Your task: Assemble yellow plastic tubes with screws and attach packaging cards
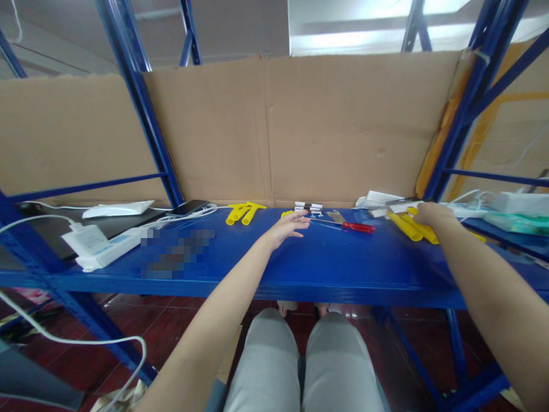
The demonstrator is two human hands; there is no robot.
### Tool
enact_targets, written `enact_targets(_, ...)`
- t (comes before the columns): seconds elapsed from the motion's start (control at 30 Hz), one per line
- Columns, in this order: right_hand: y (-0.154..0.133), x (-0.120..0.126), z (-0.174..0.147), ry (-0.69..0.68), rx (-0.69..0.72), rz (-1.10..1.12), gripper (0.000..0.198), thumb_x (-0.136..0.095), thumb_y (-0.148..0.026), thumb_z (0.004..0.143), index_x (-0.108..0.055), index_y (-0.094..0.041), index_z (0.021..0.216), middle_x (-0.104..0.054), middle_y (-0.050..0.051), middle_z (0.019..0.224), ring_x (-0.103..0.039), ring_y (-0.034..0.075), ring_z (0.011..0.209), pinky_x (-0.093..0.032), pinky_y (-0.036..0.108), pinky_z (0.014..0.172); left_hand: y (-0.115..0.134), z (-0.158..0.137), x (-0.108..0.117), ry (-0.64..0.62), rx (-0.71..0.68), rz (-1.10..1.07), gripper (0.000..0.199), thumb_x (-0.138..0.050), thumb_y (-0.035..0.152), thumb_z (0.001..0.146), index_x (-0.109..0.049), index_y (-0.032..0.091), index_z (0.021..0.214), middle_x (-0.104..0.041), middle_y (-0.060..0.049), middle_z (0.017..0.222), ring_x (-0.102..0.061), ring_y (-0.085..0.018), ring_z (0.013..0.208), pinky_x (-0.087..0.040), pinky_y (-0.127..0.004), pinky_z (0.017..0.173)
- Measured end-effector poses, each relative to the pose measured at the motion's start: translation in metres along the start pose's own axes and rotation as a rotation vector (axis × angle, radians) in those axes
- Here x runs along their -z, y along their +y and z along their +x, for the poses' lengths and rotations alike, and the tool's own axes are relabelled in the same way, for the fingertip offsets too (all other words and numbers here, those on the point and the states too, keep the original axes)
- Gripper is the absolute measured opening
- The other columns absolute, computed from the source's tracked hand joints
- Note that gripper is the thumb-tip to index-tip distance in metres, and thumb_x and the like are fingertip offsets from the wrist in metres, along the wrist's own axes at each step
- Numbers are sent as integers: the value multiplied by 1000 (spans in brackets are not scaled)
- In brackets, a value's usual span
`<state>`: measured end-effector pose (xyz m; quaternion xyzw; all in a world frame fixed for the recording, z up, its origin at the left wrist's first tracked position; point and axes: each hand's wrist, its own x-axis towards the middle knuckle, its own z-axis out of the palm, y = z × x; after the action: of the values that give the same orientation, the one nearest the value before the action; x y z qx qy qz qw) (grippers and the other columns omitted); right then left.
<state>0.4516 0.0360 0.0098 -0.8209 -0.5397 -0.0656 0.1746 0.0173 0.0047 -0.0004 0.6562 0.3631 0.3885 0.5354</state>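
My left hand (286,230) is held above the middle of the blue shelf (317,269), its fingers stretched out and apart with nothing in them. Just beyond its fingertips lies a screwdriver (359,228) with a red handle, its thin shaft pointing left. Behind that are small white-and-dark pieces (307,207) and a flat metal piece (336,217). A bit of yellow shows behind the left hand. At the right, my right hand (432,215) rests against several yellow tube-like pieces (405,227). Its fingers look curled, but their tips are hidden, so what they grip cannot be made out.
More yellow T-shaped pieces (246,213) lie at the back left. A white power strip (115,249) with a charger (86,239) and cables occupies the left end. White boxes (381,198) stand at the back right. Cardboard (317,126) walls the rear between blue posts (148,103).
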Motion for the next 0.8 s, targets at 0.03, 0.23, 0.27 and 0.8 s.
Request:
enact_targets(0.03, 2, 3, 2, -54, -81, -86, 25, -65, -22, 73, -67, -12, 96, -63, 25, 105, -58, 40, 103, -46, 51, 84, 0, 0, 0, 2, 1, 1, 53, -65, 12, 75, -56, 19, 127, -61, -14, 127, -58, -26, 116, -50, -42, 91)
enact_targets(0.23, 3, 14, 7, -193, -106, -227, 35, -63, -26, 76, -64, -7, 106, -62, 26, 114, -59, 35, 107, -47, 40, 83, -1, 1, 1, 6, 10, 14, 55, -66, 12, 75, -56, 20, 128, -61, -13, 126, -58, -25, 115, -50, -42, 91)
enact_targets(0.27, 4, 13, 7, -191, -103, -225, 37, -64, -26, 76, -63, -5, 107, -62, 27, 115, -59, 36, 107, -47, 40, 83, -1, 1, 1, 3, 10, 17, 55, -67, 12, 75, -56, 20, 128, -61, -13, 126, -58, -25, 115, -50, -42, 91)
enact_targets(0.8, -11, 6, -23, 15, -188, -103, 33, -57, -26, 83, -65, -9, 109, -60, 29, 118, -58, 38, 112, -46, 45, 85, -6, 5, 3, -5, -17, 72, 53, -67, 15, 76, -57, 21, 128, -63, -13, 124, -59, -24, 113, -51, -40, 90)
